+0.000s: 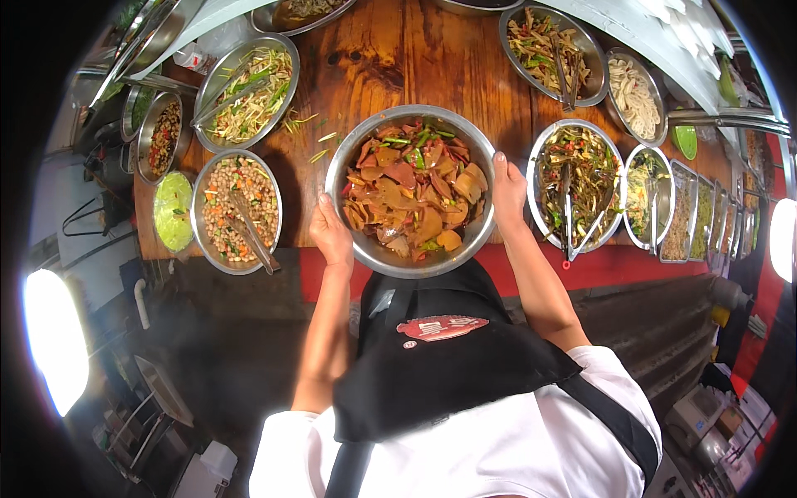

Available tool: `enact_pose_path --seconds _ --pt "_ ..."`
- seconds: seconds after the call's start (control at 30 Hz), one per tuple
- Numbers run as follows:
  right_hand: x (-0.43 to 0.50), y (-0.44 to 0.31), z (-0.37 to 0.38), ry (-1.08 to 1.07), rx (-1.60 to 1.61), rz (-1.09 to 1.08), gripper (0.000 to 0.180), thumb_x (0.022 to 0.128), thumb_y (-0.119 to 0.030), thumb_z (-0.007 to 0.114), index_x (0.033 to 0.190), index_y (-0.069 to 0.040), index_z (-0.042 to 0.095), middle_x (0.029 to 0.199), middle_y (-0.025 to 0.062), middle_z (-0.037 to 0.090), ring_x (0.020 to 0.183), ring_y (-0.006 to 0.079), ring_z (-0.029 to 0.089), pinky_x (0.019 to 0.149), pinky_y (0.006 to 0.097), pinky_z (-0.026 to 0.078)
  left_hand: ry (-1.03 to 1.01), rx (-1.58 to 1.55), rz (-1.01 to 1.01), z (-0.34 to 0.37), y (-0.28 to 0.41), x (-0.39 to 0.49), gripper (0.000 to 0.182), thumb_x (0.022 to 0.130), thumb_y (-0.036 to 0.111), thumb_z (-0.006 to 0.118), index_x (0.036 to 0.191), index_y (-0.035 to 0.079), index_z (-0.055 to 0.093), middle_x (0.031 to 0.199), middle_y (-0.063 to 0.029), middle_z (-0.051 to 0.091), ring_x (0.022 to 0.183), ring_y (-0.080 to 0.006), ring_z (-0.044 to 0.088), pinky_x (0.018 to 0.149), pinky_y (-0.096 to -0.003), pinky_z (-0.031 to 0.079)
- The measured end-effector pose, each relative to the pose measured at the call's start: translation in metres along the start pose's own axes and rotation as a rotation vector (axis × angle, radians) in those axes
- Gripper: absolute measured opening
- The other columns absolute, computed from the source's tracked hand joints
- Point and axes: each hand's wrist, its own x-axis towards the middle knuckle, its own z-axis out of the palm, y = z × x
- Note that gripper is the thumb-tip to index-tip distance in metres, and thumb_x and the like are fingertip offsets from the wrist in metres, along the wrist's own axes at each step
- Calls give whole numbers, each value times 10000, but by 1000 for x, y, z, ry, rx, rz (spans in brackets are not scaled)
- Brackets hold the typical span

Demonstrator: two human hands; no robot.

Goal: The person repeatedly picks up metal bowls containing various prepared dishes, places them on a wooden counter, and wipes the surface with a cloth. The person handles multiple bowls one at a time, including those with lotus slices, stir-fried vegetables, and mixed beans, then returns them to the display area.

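Note:
A round stainless steel bowl (420,269) is held between my two hands at the front edge of the wooden table (398,56). Sliced brownish meat (414,187), mixed with green and red pepper pieces, fills much of it. My left hand (331,233) grips the bowl's left rim with the thumb on top. On the right rim, my right hand (509,190) does the same, its thumb pointing up. The fingers beneath the bowl are hidden. Whether the bowl's base touches the table cannot be made out.
Left of the bowl are a bean salad bowl (240,208) and a shredded vegetable bowl (249,93), both with tongs. To the right stand a dark greens bowl (579,180) with tongs, a noodle bowl (634,96) and several rectangular trays (677,211). Loose shreds (320,149) lie on the wood.

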Motion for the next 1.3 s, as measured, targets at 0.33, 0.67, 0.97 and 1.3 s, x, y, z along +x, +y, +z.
enact_pose_path --seconds 0.33,0.67,0.97,1.3 --pt "10 -6 -1 8 -65 -37 446 991 -353 513 750 12 603 672 -42 468 641 73 368 564 262 338 -77 137 168 7 38 22 396 1009 237 486 705 -15 499 571 -71 399 547 -135 363 498 -341 354" --pt "-13 -85 -23 42 -86 -171 424 980 -298 554 671 -10 522 613 -63 375 593 54 289 511 257 265 -9 -107 -78 20 6 4 401 1038 278 415 805 2 588 664 31 503 626 -86 426 558 -266 390" --pt "14 -24 1 19 -77 -72 482 967 -296 575 607 -17 417 586 -43 313 592 66 278 490 287 264 5 -4 -12 14 -4 10 410 1029 287 446 737 5 502 652 36 418 633 -71 349 541 -265 338" --pt "5 -19 5 -2 334 -37 358 1000 -305 510 945 17 657 824 -7 601 705 65 487 662 227 437 -46 159 312 0 59 22 382 1012 211 465 716 -31 469 588 -115 437 539 -189 387 506 -349 368"
